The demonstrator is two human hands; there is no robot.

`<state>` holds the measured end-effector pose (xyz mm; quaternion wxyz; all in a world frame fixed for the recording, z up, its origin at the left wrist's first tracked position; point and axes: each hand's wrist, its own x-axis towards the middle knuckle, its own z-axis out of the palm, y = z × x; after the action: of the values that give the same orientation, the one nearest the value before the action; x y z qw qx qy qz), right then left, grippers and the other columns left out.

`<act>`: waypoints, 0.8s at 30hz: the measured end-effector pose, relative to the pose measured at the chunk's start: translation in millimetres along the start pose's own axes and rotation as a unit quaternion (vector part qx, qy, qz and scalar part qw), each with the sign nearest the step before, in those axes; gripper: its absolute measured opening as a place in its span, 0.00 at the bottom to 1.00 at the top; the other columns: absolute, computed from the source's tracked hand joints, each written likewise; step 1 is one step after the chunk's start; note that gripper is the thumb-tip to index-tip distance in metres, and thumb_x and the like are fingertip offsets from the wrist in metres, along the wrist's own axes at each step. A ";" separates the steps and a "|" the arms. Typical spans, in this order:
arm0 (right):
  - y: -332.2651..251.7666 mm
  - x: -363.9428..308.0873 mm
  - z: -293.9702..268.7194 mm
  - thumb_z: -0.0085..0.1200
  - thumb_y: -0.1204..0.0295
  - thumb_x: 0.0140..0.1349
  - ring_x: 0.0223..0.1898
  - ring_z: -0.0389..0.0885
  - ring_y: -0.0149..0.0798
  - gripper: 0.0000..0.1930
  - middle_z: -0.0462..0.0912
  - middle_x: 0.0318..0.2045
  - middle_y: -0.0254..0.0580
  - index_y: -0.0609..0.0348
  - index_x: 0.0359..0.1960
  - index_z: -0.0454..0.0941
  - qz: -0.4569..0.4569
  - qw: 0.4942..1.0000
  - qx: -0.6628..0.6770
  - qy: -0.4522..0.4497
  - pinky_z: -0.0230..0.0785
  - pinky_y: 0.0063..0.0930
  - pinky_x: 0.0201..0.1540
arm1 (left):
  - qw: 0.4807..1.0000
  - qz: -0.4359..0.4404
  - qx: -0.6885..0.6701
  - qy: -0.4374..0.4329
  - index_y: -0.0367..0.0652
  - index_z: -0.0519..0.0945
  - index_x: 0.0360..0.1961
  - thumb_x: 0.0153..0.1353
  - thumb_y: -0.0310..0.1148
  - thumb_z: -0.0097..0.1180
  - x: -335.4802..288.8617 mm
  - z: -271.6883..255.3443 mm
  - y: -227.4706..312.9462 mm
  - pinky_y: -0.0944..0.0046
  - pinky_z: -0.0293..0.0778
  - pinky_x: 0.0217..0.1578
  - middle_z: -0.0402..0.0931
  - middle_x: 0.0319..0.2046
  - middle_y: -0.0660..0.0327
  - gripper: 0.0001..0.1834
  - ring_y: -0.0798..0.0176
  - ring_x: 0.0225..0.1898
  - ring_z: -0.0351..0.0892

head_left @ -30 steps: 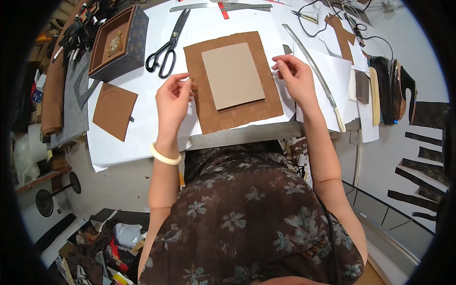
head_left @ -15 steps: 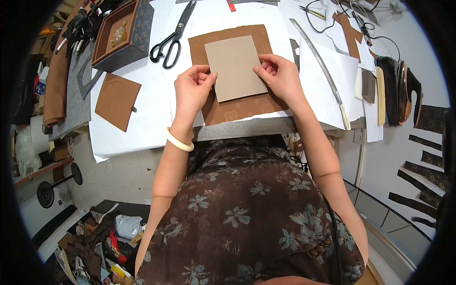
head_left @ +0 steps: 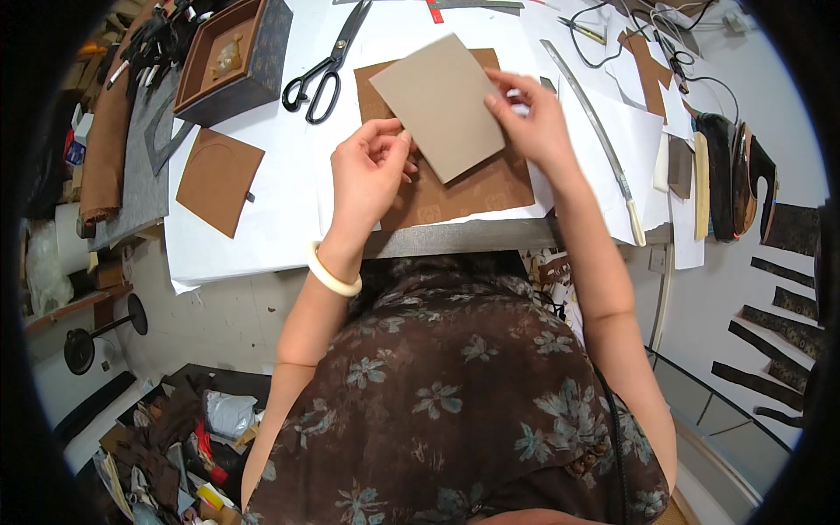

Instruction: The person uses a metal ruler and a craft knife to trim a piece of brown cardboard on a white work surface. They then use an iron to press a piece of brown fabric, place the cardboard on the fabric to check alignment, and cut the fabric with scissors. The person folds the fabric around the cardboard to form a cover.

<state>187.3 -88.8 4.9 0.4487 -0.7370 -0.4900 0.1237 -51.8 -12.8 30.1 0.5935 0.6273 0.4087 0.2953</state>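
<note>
A flat beige rectangular board [head_left: 440,105] is held tilted and turned over a larger brown patterned sheet [head_left: 490,194] on the table. My right hand [head_left: 535,122] grips its right edge, thumb on top and fingers behind. At the lower left edge, my left hand [head_left: 372,166] has its thumb and curled fingers closed against the board; some fingertips go behind it. The brown sheet has a rough cut edge and lies partly hidden beneath the board and hands. A cream bangle [head_left: 332,270] circles my left wrist.
Black-handled scissors [head_left: 326,79] lie left of the brown sheet, near an open wooden box [head_left: 254,74] and a brown square piece [head_left: 219,179]. To the right is a long curved metal blade [head_left: 597,131] with a pale handle. Cables [head_left: 582,39] trail at the far right.
The board has been lifted off the brown sheet and turned, its top edge now slanting. My right hand has moved up and right with it; my left hand stays near its left edge.
</note>
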 end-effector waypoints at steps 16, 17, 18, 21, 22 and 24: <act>11.8 98.9 17.5 0.65 0.74 0.68 0.44 0.88 0.32 0.11 0.92 0.43 0.38 0.56 0.50 0.92 -0.012 0.940 0.001 -0.340 0.80 0.29 0.56 | 0.995 0.054 0.031 0.080 0.33 0.87 0.47 0.73 0.24 0.60 -37.3 -33.1 -44.6 0.73 0.80 0.37 0.88 0.34 0.61 0.08 0.75 0.32 0.83; 11.2 99.1 16.7 0.66 0.74 0.67 0.45 0.88 0.35 0.11 0.92 0.44 0.39 0.56 0.49 0.92 -0.012 0.939 -0.001 -0.344 0.79 0.32 0.58 | 0.995 0.044 0.042 0.075 0.33 0.87 0.48 0.73 0.24 0.60 -36.3 -33.3 -44.8 0.73 0.81 0.38 0.88 0.35 0.61 0.08 0.74 0.33 0.83; 11.0 98.9 16.2 0.66 0.73 0.67 0.47 0.88 0.37 0.11 0.92 0.45 0.40 0.56 0.49 0.92 -0.011 0.938 -0.003 -0.347 0.79 0.34 0.59 | 0.996 0.035 0.052 0.070 0.34 0.86 0.49 0.73 0.25 0.60 -34.9 -34.0 -45.0 0.72 0.81 0.39 0.88 0.36 0.61 0.08 0.74 0.34 0.83; 10.9 98.3 13.7 0.68 0.73 0.65 0.45 0.89 0.37 0.11 0.93 0.43 0.42 0.57 0.48 0.93 -0.019 0.941 -0.018 -0.337 0.79 0.33 0.57 | 0.994 0.045 0.072 0.075 0.34 0.87 0.47 0.71 0.25 0.63 -32.2 -31.3 -44.6 0.72 0.78 0.36 0.87 0.34 0.62 0.08 0.74 0.32 0.81; 10.5 98.5 13.4 0.69 0.72 0.64 0.45 0.89 0.37 0.11 0.93 0.42 0.42 0.57 0.48 0.93 -0.025 0.943 -0.016 -0.331 0.80 0.33 0.56 | 0.992 0.055 0.076 0.080 0.34 0.88 0.46 0.70 0.25 0.64 -31.8 -29.8 -44.3 0.72 0.77 0.35 0.87 0.32 0.63 0.07 0.75 0.31 0.80; 4.9 97.1 11.9 0.70 0.72 0.63 0.43 0.89 0.37 0.11 0.93 0.41 0.42 0.58 0.47 0.93 -0.034 0.948 -0.013 -0.316 0.80 0.33 0.54 | 0.990 0.065 0.095 0.077 0.34 0.88 0.46 0.69 0.25 0.66 -31.9 -27.5 -44.6 0.72 0.76 0.34 0.87 0.32 0.63 0.08 0.75 0.30 0.78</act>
<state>230.3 -2.0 19.3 0.2650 -0.6491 -0.6330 0.3281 -98.2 -28.2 -6.9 0.4777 0.6812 0.4380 0.3406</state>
